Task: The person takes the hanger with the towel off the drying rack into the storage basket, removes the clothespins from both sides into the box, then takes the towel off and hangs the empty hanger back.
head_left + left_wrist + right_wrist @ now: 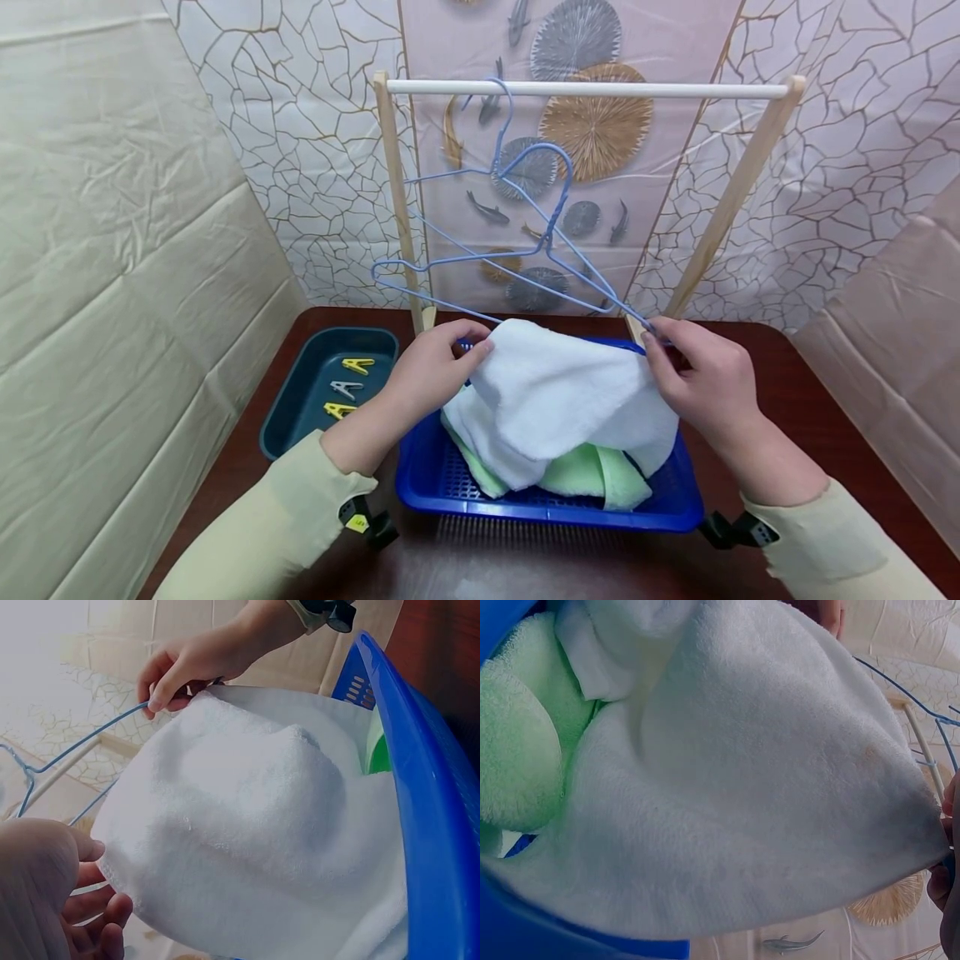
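Observation:
A white towel (566,387) is lifted partly out of a blue basket (555,514), its lower part still draped inside over a light green towel (577,473). My left hand (433,360) pinches the towel's upper left edge between thumb and fingers. In my right hand (708,375) is the right end of a blue wire clothes hanger (555,225), with a towel corner right at the fingertips. The hanger slants up and leftward, and part of its lower bar goes behind the towel. The left wrist view shows the right hand (199,664) at the towel's far corner.
A wooden rack with a white rail (600,88) stands behind the basket. Another blue hanger (498,125) hangs from that rail. On the left lies a dark teal tray (296,400) holding yellow clothespins (358,365) and a grey clothespin (347,388).

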Available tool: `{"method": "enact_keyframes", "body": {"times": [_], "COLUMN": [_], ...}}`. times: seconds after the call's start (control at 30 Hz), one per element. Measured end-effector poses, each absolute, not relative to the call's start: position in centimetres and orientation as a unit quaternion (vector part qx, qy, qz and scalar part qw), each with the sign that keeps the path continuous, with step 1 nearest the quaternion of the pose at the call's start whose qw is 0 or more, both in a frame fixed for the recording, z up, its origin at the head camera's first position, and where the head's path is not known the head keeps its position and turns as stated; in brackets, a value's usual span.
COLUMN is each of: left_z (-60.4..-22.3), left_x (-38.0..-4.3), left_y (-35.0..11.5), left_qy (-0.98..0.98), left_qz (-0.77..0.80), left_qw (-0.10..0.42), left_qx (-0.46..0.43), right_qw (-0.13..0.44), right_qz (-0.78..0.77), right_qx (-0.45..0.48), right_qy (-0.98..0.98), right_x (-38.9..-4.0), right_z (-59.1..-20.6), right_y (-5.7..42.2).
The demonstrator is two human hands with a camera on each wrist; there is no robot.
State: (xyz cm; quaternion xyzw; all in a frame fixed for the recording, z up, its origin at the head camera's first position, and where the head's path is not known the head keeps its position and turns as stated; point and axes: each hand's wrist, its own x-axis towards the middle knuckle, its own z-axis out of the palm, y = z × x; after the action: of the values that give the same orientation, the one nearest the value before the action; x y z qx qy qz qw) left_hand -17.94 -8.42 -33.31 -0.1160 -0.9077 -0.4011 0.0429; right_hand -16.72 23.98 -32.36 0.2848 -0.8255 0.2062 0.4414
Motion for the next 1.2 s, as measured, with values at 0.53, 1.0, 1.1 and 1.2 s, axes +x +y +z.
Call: {"method": "enact_keyframes", "body": {"times": [0.53,1.0,1.1,1.2], "left_z": [-33.7,-35.4,-36.3,-36.9], "left_x": [-17.9,-18.3,-18.4,-18.5], "left_y": [-8.6,-9.1,-9.4,-9.7], "left_qy": [-0.91,-0.921,-0.926,-0.931], "left_qz": [-0.397,-0.375,-0.358,-0.344], "left_qw": [0.033,0.01,0.006,0.0], "left_qx": [-0.112,-0.104,-0.116,-0.12], "right_qw": [0.441,0.441,0.436,0.431], "right_qz": [0.21,0.208,0.203,0.197], "right_qx": [0.282,0.273,0.273,0.271], "right_qy": [-0.826,-0.829,-0.833,-0.838], "right_x": [-16.8,-17.0,-16.9,-16.8], "right_z": [-32.6,-32.7,-32.7,-32.7], "right_y": [23.9,24.1,24.2,24.3]}}
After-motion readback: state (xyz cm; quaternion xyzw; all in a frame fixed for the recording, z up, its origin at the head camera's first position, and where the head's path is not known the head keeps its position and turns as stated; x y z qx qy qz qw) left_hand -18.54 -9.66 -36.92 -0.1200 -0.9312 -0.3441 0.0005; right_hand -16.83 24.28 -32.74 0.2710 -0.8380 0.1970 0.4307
